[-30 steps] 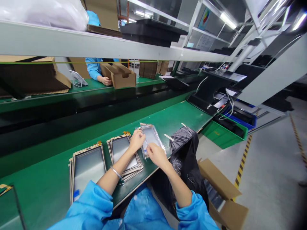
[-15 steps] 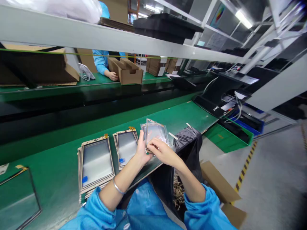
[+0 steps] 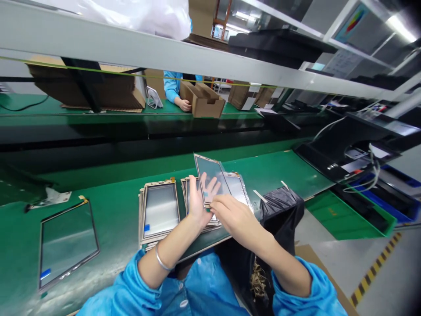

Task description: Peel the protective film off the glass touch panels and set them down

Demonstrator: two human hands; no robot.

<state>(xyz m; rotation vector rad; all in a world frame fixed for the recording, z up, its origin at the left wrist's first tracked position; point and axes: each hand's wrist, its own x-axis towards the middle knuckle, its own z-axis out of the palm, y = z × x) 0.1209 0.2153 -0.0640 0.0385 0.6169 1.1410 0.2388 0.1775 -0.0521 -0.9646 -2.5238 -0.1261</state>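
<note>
A clear touch panel (image 3: 210,177) with a thin dark border is tilted up between my two hands above the table. My left hand (image 3: 199,204) supports it from the left and behind, its thumb up beside the edge and its spread fingers showing through the glass. With bent fingers, my right hand (image 3: 232,215) grips the lower right corner. Behind lies another panel (image 3: 238,186), seemingly in clear film. Left of my hands is a stack of bordered panels (image 3: 161,208) with a blue tab on top; a second stack is partly hidden by my left hand.
A single panel (image 3: 69,243) lies on the green table (image 3: 112,245) at the left. A black bag (image 3: 279,206) is taped to the front edge. Green (image 3: 351,213) and blue crates stand at right. Across the bench, a co-worker's hand (image 3: 184,104) touches a cardboard box (image 3: 207,103).
My view has swung left, bringing the single panel fully into sight. The touch panel is raised and apart from the film-covered one, which now lies on the table behind.
</note>
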